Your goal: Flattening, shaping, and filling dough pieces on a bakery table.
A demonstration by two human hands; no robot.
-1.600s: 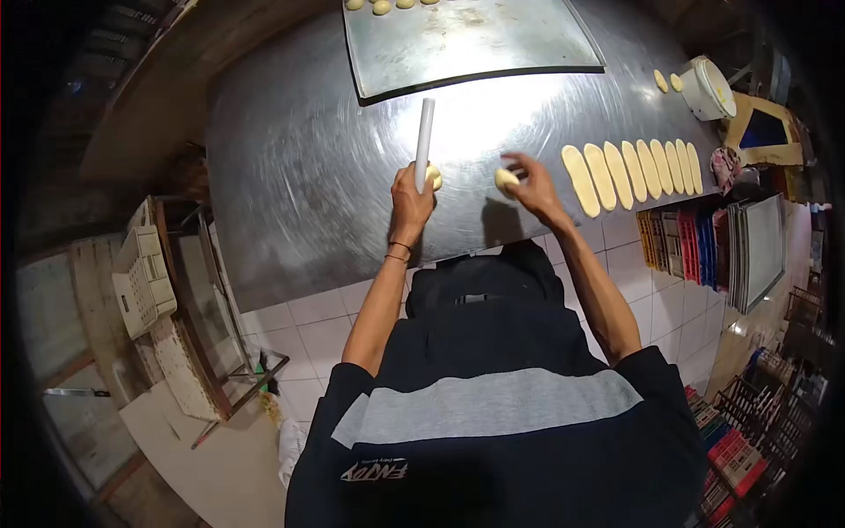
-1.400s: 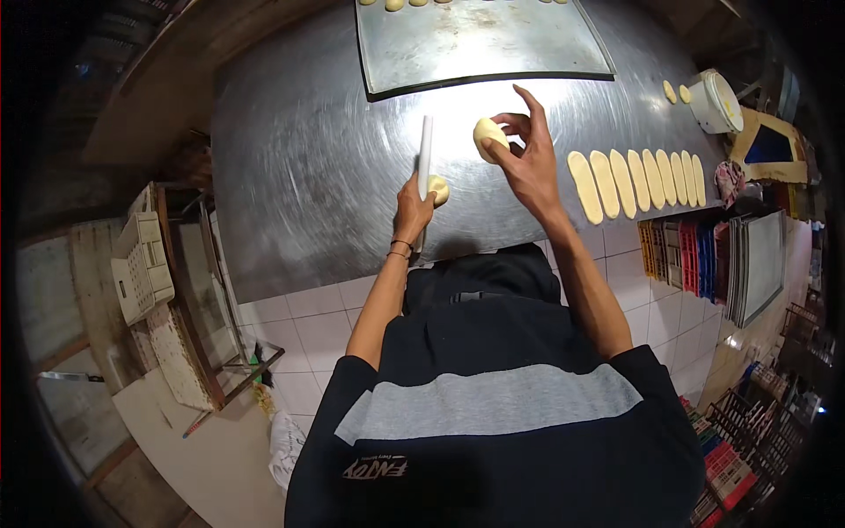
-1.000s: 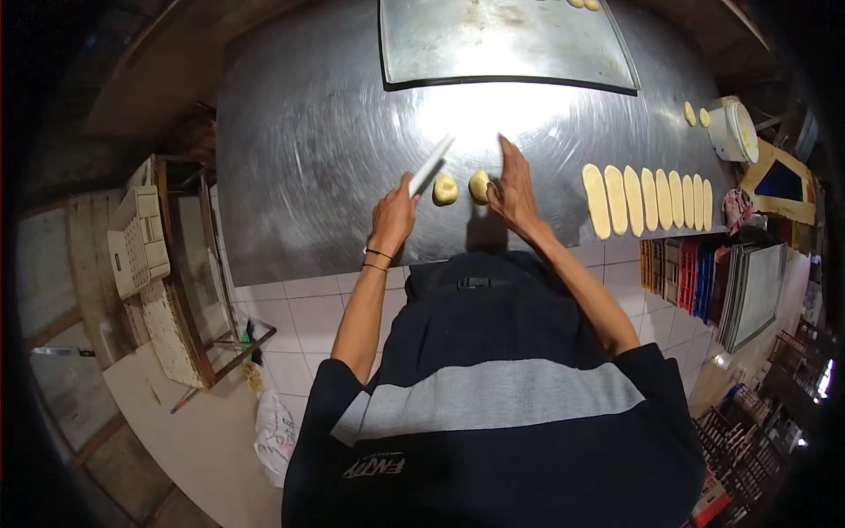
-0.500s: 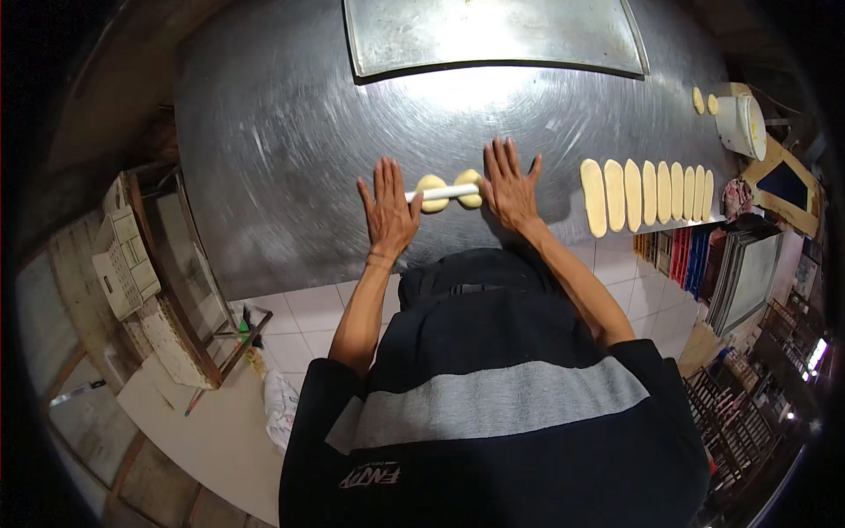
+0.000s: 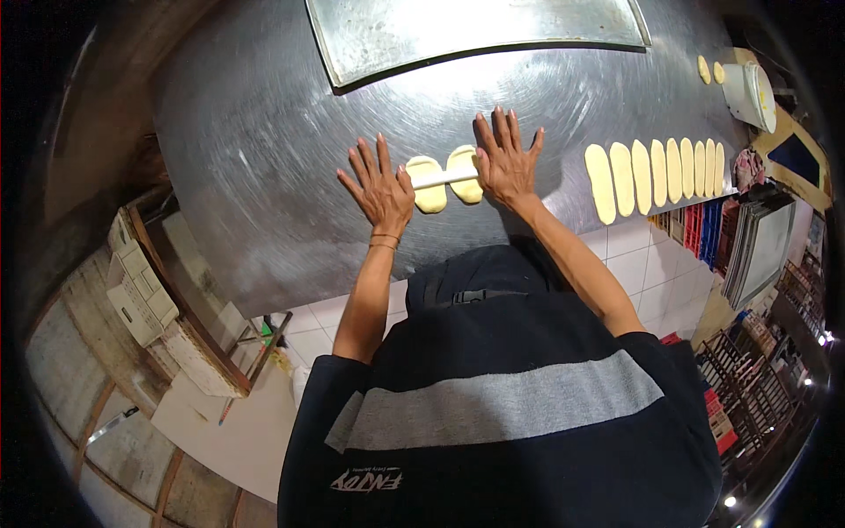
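Observation:
My left hand (image 5: 380, 192) and my right hand (image 5: 508, 165) lie flat with fingers spread, palms down over the two ends of a thin white rolling pin (image 5: 444, 179). Under the pin, side by side on the steel table (image 5: 246, 176), are two flattened pale dough pieces, the left one (image 5: 429, 199) and the right one (image 5: 466, 190). Right of my hands runs a row of several long, flat dough strips (image 5: 651, 179).
A metal tray (image 5: 475, 26) sits at the back of the table. Two small dough pieces (image 5: 704, 70) and a white bucket (image 5: 746, 97) are at the far right. Stacked trays (image 5: 755, 246) and crates stand below on the right; a cream plastic basket (image 5: 141, 290) is at the left.
Both hands went from gripping pin and dough to lying flat on the pin, then moved forward. The two dough lumps became flat ovals. The view has shifted.

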